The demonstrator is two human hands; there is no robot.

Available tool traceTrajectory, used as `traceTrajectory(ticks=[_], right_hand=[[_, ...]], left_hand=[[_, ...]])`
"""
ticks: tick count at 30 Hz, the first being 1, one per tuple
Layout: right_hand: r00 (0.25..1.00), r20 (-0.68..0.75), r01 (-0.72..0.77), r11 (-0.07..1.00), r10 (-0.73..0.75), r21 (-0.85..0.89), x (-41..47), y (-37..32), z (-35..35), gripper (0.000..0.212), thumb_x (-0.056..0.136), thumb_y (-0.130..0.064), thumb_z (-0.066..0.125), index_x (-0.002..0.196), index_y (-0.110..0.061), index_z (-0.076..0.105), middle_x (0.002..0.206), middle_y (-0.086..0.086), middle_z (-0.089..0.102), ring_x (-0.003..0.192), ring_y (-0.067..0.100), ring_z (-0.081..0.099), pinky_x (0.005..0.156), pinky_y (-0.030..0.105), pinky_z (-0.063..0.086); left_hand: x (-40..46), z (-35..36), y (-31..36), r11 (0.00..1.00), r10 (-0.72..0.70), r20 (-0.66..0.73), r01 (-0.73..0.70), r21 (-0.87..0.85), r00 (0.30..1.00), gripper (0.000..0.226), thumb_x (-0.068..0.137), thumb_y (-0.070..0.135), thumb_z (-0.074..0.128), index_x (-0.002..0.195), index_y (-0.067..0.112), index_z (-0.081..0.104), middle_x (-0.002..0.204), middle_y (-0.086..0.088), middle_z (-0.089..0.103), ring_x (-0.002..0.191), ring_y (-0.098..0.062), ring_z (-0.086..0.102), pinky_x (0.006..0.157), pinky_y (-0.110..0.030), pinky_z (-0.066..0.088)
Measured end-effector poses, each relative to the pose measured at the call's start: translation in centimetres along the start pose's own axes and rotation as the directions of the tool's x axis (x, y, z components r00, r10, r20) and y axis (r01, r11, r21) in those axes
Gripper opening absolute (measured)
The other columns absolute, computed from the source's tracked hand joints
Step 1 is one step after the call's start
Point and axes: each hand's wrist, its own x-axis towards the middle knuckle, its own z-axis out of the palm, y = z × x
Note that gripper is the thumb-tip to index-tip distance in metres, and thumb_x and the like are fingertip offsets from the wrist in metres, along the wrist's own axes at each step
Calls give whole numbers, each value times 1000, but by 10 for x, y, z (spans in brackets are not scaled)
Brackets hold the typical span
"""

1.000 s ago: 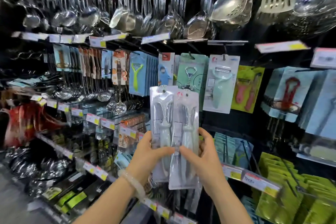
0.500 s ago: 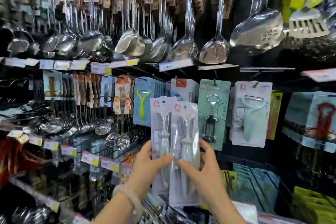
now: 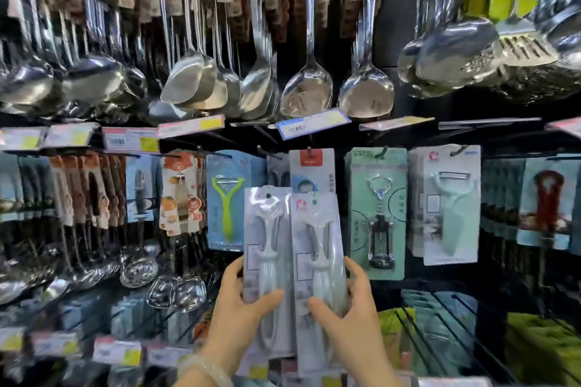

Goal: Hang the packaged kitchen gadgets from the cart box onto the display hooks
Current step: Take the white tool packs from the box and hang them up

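Two peeler packs (image 3: 292,261) now higher, level with the hook row (image 3: 309,151); left hand (image 3: 242,317) and right hand (image 3: 349,320) each grip one. Hanging next, likely.

Two packaged peelers held upright before a hook display.
Left hand (image 3: 239,308) grips the left peeler pack (image 3: 267,248); right hand (image 3: 349,314) grips the right peeler pack (image 3: 317,261), edges overlapping. Behind: green peeler card (image 3: 226,201), corkscrew card (image 3: 377,214), steel ladles (image 3: 308,88) above.
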Motion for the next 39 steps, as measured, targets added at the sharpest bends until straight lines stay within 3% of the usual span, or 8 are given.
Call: traceTrajectory(ticks=[4, 8, 13, 17, 23, 28, 34, 39], right_hand=[[999, 31, -19, 999, 20, -43, 8, 5, 25, 76, 74, -15, 76, 129, -42, 31, 110, -9, 58, 95, 9, 63, 87, 33, 53], [998, 64, -7, 998, 11, -69, 16, 5, 50, 72, 68, -29, 76, 118, -56, 32, 115, -13, 55, 104, 10, 60, 88, 33, 52], [994, 103, 54, 994, -43, -99, 27, -6, 64, 73, 74, -34, 74, 120, -61, 23, 131, -13, 46, 116, 10, 53, 94, 36, 50], [987, 64, 154, 980, -147, -129, 38, -25, 70, 77, 73, -37, 72, 113, -73, 17, 139, -10, 40, 127, 14, 46, 103, 43, 44], [966, 50, 257, 961, -253, -100, 58, -49, 80, 81, 79, -25, 72, 142, -40, 23, 146, -23, 28, 136, 2, 30, 112, 40, 33], [966, 21, 258, 957, -258, -130, 65, -57, 88, 84, 80, -23, 72, 145, -35, 21, 148, -18, 28, 136, 5, 31, 112, 41, 33], [963, -47, 254, 955, -264, -151, 63, -58, 93, 83, 81, -23, 71, 146, -31, 20, 146, -19, 27, 137, 4, 27, 113, 31, 28], [962, -59, 253, 951, -267, -179, 64, -61, 99, 85, 81, -25, 72, 147, -31, 18, 149, -15, 26, 134, 1, 25, 111, 27, 26]], left_hand=[[14, -30, -9, 999, -9, -70, 7, -34, 997, 84, 70, -4, 77, 137, 24, 35, 119, -17, 59, 102, -31, 64, 95, -52, 48], [28, -50, -6, 997, -14, -106, 5, -78, 994, 80, 70, -6, 75, 133, 28, 38, 116, -16, 61, 100, -32, 64, 92, -54, 49], [37, -56, 9, 996, 25, -126, -36, -82, 992, 100, 52, 22, 91, 136, 33, 38, 126, -11, 57, 111, -31, 59, 94, -55, 48], [45, -62, 13, 994, 83, -124, -91, -67, 989, 78, 73, -2, 74, 136, 26, 36, 115, -8, 61, 101, -27, 65, 87, -50, 52], [45, -68, 24, 992, 93, -131, -103, -69, 987, 86, 66, 8, 82, 137, 25, 37, 119, -9, 60, 104, -27, 64, 89, -51, 52], [48, -76, 27, 991, 107, -129, -116, -65, 986, 79, 73, 1, 74, 135, 29, 34, 118, -11, 58, 102, -28, 64, 87, -47, 53], [53, -83, 31, 992, 95, -140, -106, -73, 986, 96, 54, 25, 86, 136, 34, 38, 126, -13, 54, 109, -32, 61, 92, -54, 49], [58, -88, 27, 992, 112, -122, -119, -51, 986, 90, 61, 16, 80, 138, 30, 36, 119, -12, 58, 104, -30, 64, 90, -53, 51]])
